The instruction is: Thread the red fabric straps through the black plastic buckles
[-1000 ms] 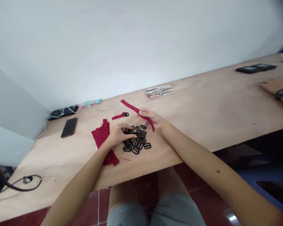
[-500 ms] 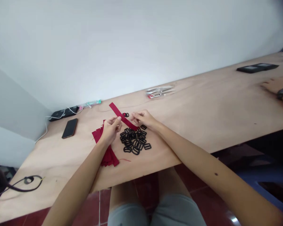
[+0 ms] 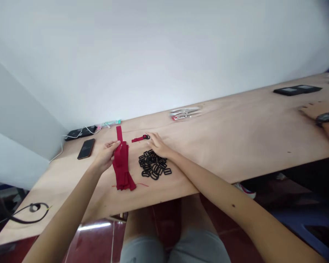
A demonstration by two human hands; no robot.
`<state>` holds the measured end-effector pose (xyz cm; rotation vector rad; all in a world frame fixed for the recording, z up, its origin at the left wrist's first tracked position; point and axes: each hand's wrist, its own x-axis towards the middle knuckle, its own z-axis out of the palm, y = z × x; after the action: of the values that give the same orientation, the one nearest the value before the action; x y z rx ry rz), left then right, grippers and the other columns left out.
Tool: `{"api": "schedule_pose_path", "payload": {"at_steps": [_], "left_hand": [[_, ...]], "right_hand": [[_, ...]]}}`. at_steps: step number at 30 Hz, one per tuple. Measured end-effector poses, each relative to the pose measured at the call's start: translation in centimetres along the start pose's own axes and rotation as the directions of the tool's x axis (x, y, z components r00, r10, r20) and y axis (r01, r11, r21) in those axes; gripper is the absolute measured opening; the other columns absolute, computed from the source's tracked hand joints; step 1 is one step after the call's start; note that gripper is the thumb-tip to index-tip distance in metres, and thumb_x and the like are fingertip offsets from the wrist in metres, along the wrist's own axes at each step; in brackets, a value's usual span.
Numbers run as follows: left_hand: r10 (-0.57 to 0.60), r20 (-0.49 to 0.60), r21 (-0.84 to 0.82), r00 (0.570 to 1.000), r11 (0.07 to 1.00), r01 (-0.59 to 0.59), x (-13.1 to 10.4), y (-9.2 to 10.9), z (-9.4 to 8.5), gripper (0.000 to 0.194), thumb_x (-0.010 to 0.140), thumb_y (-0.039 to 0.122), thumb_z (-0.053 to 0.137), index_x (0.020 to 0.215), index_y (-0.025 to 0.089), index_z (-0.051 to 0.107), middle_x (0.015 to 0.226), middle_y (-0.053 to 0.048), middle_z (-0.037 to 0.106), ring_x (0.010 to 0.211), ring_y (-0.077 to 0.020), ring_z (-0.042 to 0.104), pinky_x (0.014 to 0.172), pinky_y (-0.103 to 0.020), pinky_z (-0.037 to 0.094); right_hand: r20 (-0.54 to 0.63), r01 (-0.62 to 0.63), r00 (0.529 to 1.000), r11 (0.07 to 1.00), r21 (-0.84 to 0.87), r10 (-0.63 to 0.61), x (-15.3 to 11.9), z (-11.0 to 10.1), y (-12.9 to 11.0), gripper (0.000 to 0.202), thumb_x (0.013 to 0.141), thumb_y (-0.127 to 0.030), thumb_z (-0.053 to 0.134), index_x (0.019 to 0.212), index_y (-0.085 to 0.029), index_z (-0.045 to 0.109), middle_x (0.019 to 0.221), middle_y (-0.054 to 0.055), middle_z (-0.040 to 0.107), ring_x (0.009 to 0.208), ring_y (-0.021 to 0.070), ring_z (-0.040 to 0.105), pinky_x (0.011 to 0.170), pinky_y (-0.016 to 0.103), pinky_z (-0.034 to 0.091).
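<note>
Backing everything: pale wall [image 3: 164,54]. Wooden bench [image 3: 222,142] runs along it, red tiled floor [image 3: 90,244] below.

Left hand [image 3: 107,155] is pinched closed, thumb against fingers, on one red strip [image 3: 119,133]; its far end sticks out past the stack of red strips [image 3: 123,177], the rest overlaps that stack. Right hand [image 3: 158,146] is part open, fingers loosely bent, fingertips right at the buckle end of a short red strap [image 3: 137,139]. Can't tell if it grips or just touches.

Another person's hand [image 3: 311,110] is on the bench far right, blurred, dark watch [image 3: 328,117] on the wrist.

Stack lies left of centre, slightly fanned at the near end. Pile of black buckles [image 3: 153,167] sits just right of it, on the near side of the right hand. Power strip [image 3: 79,133] back left, black cases [image 3: 297,90] back right, wrapped packets [image 3: 185,114] near the wall between. Phone [image 3: 86,149] is left of the left hand.

Strap lies beyond the pile, black buckle [image 3: 146,137] on its right end. Loose red thread [image 3: 143,185] nearer the front edge.
</note>
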<state>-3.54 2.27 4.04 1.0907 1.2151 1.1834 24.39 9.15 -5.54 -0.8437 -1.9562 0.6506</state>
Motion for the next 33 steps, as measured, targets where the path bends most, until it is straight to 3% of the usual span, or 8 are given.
{"api": "schedule_pose_path", "payload": {"at_steps": [4,7,10,14,19,23,28,33], "left_hand": [[0.066,-0.028,0.36,0.997,0.932,-0.051,-1.4,-3.1,-1.4,0.044,0.076,0.051,0.086,0.098,0.016,0.07,0.061,0.001,0.065,0.041,-0.0112,0.049,0.039,-0.022,0.032],[0.264,-0.07,0.688,0.962,0.711,-0.145,-1.8,-4.4,-1.7,0.03,0.077,0.042,0.08,0.094,0.018,0.072,0.066,-0.001,0.066,0.056,-0.0168,0.058,0.054,-0.027,0.043],[0.463,0.001,0.831,0.886,0.493,-0.258,-1.7,-4.4,-1.6,0.024,0.076,0.032,0.077,0.097,0.021,0.072,0.075,-0.002,0.067,0.069,-0.0202,0.061,0.065,-0.029,0.044],[0.544,0.117,0.831,0.831,0.405,-0.382,-0.8,-3.5,-0.1,0.01,0.082,0.027,0.07,0.085,0.022,0.063,0.067,0.001,0.057,0.061,-0.0188,0.053,0.061,-0.028,0.036],[0.46,0.367,0.778,0.809,0.325,-0.538,1.8,-3.1,4.1,0.038,0.088,0.019,0.061,0.06,0.024,0.035,0.053,0.003,0.039,0.05,-0.0154,0.036,0.059,-0.03,0.026],[0.369,0.556,0.691,0.745,0.294,-0.661,3.4,-4.0,6.7,0.041,0.083,0.014,0.065,0.054,0.023,0.037,0.052,0.002,0.041,0.051,-0.0149,0.035,0.06,-0.031,0.027],[0.336,0.616,0.646,0.712,0.302,-0.701,3.8,-5.8,7.0,0.039,0.085,0.015,0.061,0.052,0.022,0.04,0.05,0.002,0.042,0.05,-0.0143,0.034,0.062,-0.032,0.029],[0.357,0.61,0.632,0.707,0.319,-0.706,3.8,-6.4,6.7,0.041,0.087,0.018,0.06,0.052,0.022,0.038,0.05,0.002,0.041,0.051,-0.0144,0.034,0.062,-0.032,0.028]], "right_hand": [[0.025,0.01,1.0,0.996,0.091,-0.012,-0.1,0.9,-1.1,0.065,0.108,-0.038,0.047,0.168,-0.021,0.03,0.16,0.019,0.043,0.153,0.0302,0.039,0.129,0.057,0.035],[0.048,-0.012,0.999,0.992,0.124,0.006,-0.3,1.2,-1.4,0.064,0.108,-0.037,0.048,0.167,-0.022,0.032,0.159,0.019,0.043,0.153,0.0301,0.038,0.129,0.057,0.035],[0.042,-0.065,0.997,0.987,0.144,0.06,-0.4,1.3,-1.4,0.061,0.107,-0.039,0.05,0.165,-0.024,0.037,0.153,0.017,0.046,0.148,0.0291,0.043,0.127,0.054,0.039],[0.033,-0.129,0.992,0.976,0.174,0.125,-0.4,1.2,-1.0,0.052,0.108,-0.039,0.049,0.157,-0.023,0.047,0.138,0.014,0.054,0.127,0.0255,0.058,0.117,0.048,0.048],[-0.104,-0.091,0.989,0.987,0.132,0.105,0.0,0.6,0.4,0.04,0.106,-0.033,0.048,0.141,-0.02,0.062,0.122,0.011,0.063,0.106,0.0228,0.062,0.105,0.043,0.053],[-0.185,-0.105,0.977,0.994,0.003,0.104,1.0,-0.1,1.9,0.041,0.1,-0.029,0.054,0.137,-0.018,0.065,0.125,0.014,0.066,0.11,0.0259,0.064,0.107,0.046,0.052],[-0.084,-0.097,0.993,0.965,-0.243,0.078,2.6,-0.3,2.9,0.051,0.099,-0.029,0.056,0.148,-0.018,0.06,0.148,0.017,0.062,0.14,0.0329,0.052,0.124,0.053,0.035],[0.007,-0.13,0.99,0.917,-0.378,0.143,3.9,0.6,3.2,0.052,0.102,-0.035,0.059,0.152,-0.024,0.06,0.159,0.015,0.055,0.141,0.0381,0.048,0.122,0.059,0.032]]}}
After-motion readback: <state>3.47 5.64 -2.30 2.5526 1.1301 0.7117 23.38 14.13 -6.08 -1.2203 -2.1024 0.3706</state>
